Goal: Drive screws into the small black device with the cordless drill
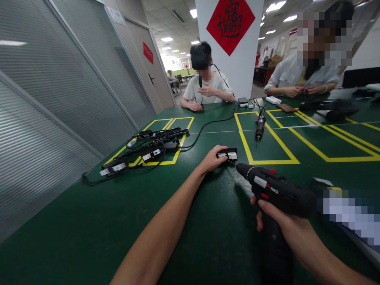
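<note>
A black cordless drill (279,188) with red and grey marks is gripped by its handle in my right hand (285,221). Its chuck points forward and left, and the thin bit ends close to a small black box-like part with white labels (231,155); whether the tip touches it I cannot tell. My left hand (214,158) holds that part from its left side against the green table (148,221), thumb in front and fingers behind.
Black power strips and cables (154,144) lie at the left, inside yellow tape. A corded screwdriver-like tool (260,128) lies ahead. Across the table sit a person in a headset (208,83) and another person (303,79). A pixelated flat object (353,213) lies at right.
</note>
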{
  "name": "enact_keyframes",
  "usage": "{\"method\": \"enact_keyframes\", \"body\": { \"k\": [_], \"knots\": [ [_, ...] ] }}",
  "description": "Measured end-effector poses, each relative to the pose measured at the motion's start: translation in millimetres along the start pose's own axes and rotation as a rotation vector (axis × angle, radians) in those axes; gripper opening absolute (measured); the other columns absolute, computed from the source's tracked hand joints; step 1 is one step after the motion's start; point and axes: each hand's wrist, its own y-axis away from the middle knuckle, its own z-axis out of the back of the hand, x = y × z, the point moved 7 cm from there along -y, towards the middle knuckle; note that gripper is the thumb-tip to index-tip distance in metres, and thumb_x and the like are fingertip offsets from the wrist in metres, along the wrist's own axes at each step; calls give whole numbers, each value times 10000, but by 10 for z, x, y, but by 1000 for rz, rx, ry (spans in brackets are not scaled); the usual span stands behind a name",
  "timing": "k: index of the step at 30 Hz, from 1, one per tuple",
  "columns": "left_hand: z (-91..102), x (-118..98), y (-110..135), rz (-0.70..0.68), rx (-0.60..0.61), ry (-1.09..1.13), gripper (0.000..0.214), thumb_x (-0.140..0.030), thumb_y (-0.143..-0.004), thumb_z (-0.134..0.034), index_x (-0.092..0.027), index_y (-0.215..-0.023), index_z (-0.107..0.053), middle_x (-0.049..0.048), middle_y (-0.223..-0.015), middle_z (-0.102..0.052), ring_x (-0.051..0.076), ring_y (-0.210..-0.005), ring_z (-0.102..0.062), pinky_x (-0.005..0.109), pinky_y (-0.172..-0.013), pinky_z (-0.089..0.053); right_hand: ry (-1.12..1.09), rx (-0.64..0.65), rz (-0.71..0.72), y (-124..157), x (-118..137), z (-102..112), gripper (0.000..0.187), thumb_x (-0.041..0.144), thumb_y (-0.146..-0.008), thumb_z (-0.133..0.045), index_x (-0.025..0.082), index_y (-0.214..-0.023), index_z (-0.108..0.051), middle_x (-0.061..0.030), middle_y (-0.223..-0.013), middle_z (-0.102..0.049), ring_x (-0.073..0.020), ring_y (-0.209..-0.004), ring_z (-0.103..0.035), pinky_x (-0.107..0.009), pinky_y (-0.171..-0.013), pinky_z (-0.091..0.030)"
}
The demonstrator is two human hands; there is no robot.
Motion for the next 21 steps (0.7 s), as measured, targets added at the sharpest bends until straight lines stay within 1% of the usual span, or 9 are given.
{"method": "enact_keyframes", "body": {
  "k": [3, 6, 12, 16, 21],
  "knots": [
    [-2, -8, 1, -3, -2, 9, 453, -237, -747, -546, -173, -1195, -522, 67, -1117, -542, 182, -1014, -524, 316, -914, -417, -6, 6, 7, 0, 0, -2, 275, 423, -833, -517, 170, -917, -583, -1, -561, -628, -201, -588, -590, -345, -673, -413],
    [-6, -10, 0, -2, -2, 16, 451, -238, -749, -545, -169, -1194, -522, 71, -1123, -539, 184, -1019, -523, 314, -911, -419, -29, 6, -2, -1, -15, 0, 279, 418, -819, -540, 164, -923, -595, -10, -576, -633, -202, -586, -580, -349, -659, -421],
    [-12, 7, -10, -3, -7, 4, 452, -223, -742, -544, -170, -1190, -526, 66, -1111, -544, 183, -1022, -522, 314, -915, -417, -65, 15, -15, -34, -30, 0, 315, 414, -824, -539, 158, -1004, -577, -12, -587, -646, -194, -555, -580, -345, -633, -422],
    [-16, 20, -5, -7, -8, 13, 449, -235, -749, -542, -171, -1193, -525, 70, -1128, -536, 182, -1027, -520, 314, -920, -414, -24, 5, -8, -24, 2, 2, 294, 419, -835, -519, 158, -950, -594, -13, -552, -640, -198, -582, -592, -332, -646, -407],
    [-7, 12, 5, -6, -12, 8, 452, -237, -746, -546, -171, -1192, -526, 71, -1125, -536, 185, -1030, -517, 317, -924, -410, 0, -8, -11, 10, -13, 15, 302, 437, -833, -515, 161, -914, -608, -18, -581, -656, -188, -586, -587, -318, -649, -402]
  ]
}}
